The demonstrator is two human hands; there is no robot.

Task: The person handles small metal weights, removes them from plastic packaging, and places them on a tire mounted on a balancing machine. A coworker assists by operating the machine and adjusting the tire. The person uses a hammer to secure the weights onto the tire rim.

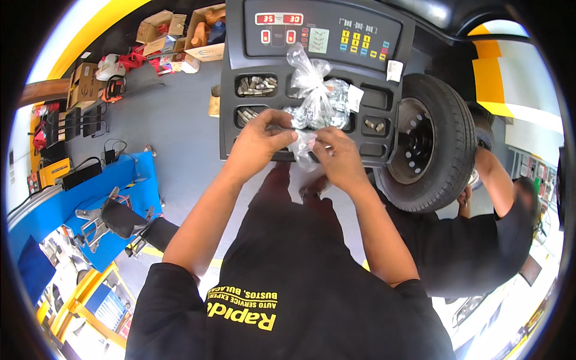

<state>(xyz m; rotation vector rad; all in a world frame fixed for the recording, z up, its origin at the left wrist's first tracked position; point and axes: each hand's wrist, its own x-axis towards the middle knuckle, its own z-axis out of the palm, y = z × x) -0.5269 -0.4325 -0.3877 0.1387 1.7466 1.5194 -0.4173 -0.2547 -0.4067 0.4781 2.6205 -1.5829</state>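
Note:
In front of me is the grey wheel balancer (pixel 231 66), with small metal pieces in its tray compartments. A knotted clear plastic bag (pixel 312 78) lies across the middle of the tray. Silvery small parts show through its lower half. Just below it, a smaller piece of clear plastic bag (pixel 305 157) hangs between my hands over the tray's near edge. My left hand (pixel 259 146) pinches this plastic from the left with thumb and fingers. Its right side is gripped by the curled fingers of my right hand (pixel 340 155). Whether both pieces of plastic are one bag, I cannot tell.
A tyre on a steel rim (pixel 441 144) stands at the balancer's right. Beyond it, a co-worker's arm (pixel 493 180) reaches toward a wheel. Cardboard boxes (pixel 207 45) sit on the floor at far left. Blue equipment (pixel 129 186) stands at left.

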